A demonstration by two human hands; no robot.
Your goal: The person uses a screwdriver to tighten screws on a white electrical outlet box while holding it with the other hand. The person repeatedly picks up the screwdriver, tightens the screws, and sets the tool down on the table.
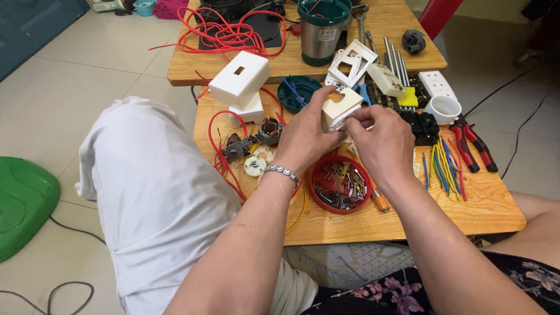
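Observation:
My left hand [303, 137] grips a cream plastic socket box [340, 105] above the low wooden table [490, 204]. A beaded bracelet is on that wrist. My right hand [382, 140] touches the box's near right side with its fingertips closed on it; what the fingers pinch is hidden. Just below both hands sits a red round dish [340, 185] full of screws and small metal parts.
Red wire loops [224, 35], white boxes [239, 79], a steel cup [322, 32], red pliers [472, 146], coloured wire pieces [444, 166], a white cup [443, 109] and motor parts [256, 140] crowd the table. A white-clad knee [151, 192] is at left, beside a green object [23, 204].

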